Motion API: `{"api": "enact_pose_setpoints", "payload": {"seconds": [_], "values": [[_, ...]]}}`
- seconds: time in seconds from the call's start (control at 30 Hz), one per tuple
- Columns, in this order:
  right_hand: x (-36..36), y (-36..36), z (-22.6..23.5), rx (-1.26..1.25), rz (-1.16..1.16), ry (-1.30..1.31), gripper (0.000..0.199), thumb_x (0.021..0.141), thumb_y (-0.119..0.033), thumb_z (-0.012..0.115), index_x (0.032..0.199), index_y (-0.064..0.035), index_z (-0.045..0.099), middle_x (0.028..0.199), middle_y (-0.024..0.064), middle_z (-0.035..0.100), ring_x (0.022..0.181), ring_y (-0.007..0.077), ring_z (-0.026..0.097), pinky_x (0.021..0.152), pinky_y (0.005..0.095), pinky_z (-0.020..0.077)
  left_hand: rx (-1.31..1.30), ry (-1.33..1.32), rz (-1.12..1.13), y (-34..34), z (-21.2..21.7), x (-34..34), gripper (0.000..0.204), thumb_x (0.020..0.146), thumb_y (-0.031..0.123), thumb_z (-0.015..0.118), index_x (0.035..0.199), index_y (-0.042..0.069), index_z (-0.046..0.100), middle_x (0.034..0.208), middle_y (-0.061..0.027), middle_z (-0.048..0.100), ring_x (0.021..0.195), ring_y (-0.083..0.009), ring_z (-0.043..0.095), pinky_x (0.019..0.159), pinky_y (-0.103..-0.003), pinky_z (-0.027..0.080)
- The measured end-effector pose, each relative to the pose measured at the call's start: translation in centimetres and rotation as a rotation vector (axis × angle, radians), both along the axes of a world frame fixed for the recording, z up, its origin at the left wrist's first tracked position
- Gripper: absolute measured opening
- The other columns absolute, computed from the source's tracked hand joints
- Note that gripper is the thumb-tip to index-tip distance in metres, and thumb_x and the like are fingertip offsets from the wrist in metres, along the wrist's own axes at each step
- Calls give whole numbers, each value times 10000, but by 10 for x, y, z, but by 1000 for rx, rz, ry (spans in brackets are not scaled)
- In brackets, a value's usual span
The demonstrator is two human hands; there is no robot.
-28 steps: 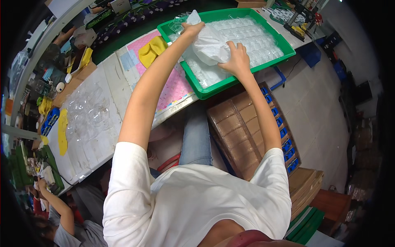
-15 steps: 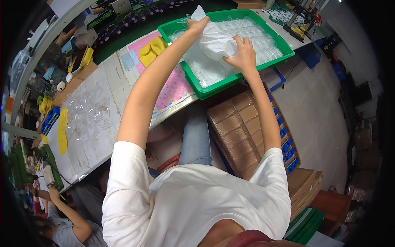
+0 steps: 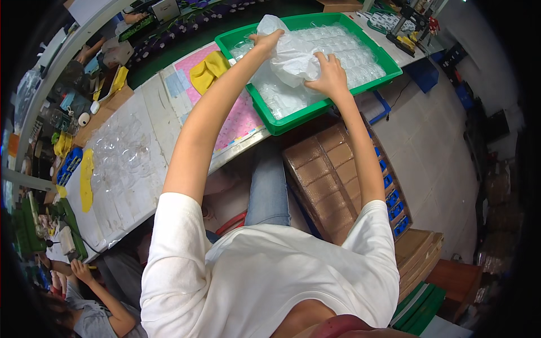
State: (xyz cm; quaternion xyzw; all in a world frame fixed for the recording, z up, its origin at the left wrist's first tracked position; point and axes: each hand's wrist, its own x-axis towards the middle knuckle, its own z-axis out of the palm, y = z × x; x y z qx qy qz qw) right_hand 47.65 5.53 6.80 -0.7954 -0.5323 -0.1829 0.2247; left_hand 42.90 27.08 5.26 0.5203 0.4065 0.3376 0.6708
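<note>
A crumpled thin white sheet (image 3: 292,56), paper-like or film-like, is bunched up between my two hands over a green tray (image 3: 274,125). My left hand (image 3: 267,43) grips its left side, fingers closed. On the right, my right hand (image 3: 330,78) curves thumb and fingers round the sheet's other edge; the fingertips are partly hidden by its folds. Below lie rows of clear plastic pieces (image 3: 352,53), round and glossy, filling the tray's right part. More clear material (image 3: 279,102) shows under the sheet at the tray's near left.
Left of the tray, a yellow cloth (image 3: 208,70) rests on a pink patterned sheet (image 3: 236,118). Loose clear pieces (image 3: 121,146) are spread over the white table. A brown partitioned box (image 3: 318,169) stands below the tray. At the lower left sits another person (image 3: 107,315).
The white sheet has bunched up more, and its raised tip by my left hand looks wider and lower. Both hands have shifted only slightly. The other person's arm has moved.
</note>
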Motion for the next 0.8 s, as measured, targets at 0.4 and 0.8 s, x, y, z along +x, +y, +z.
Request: {"api": "enact_pose_setpoints", "payload": {"seconds": [0.4, 0.8], "values": [[54, 17, -9, 41, 113, 543, 906, 645, -635, 574, 1219, 45, 402, 1139, 319, 452, 1083, 382, 458, 914, 389, 362, 9, 336, -119, -10, 9, -18, 1184, 592, 438, 707, 1274, -9, -153, 1182, -253, 341, 986, -329, 489, 746, -452, 445], [64, 62, -8, -184, 34, 724, 715, 714, -616, 504, 995, 35, 605, 935, 231, 595, 896, 314, 572, 785, 334, 427, 99, 114, 19, -16, -17, -26, 1024, 617, 504, 651, 1319, 56, 55, 1252, -296, 307, 1111, -427, 395, 920, -443, 353]]}}
